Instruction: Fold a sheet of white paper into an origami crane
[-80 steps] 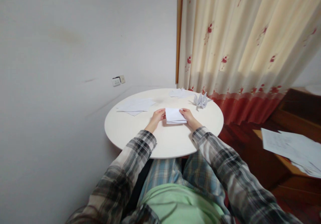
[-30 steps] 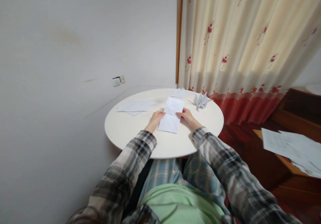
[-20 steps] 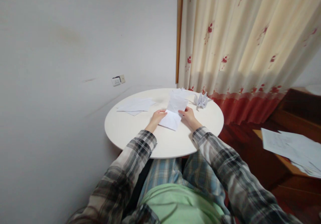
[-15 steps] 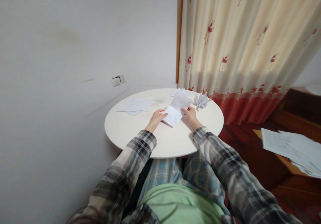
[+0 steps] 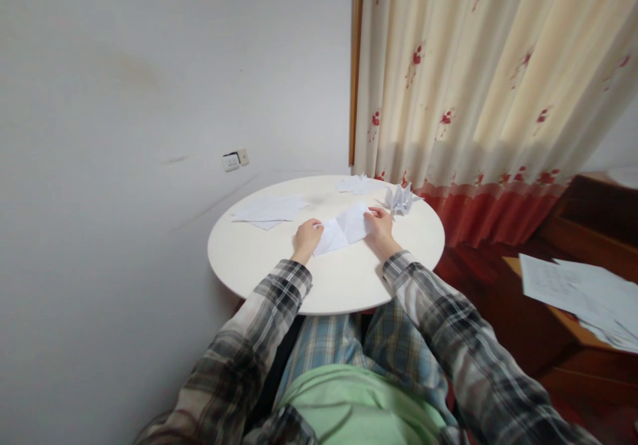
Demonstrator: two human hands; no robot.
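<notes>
Looks like a room in a home, not a workplace. Shown by the long cream curtain [image 5: 473, 99] printed with red flowers and hemmed in red, the plain painted wall [image 5: 149, 86] with a small socket [image 5: 234, 161], a round white desk [image 5: 249, 279] near that corner, and dark wooden furniture [image 5: 573, 232] at the right, strewn with loose sheets [image 5: 578, 292].
</notes>
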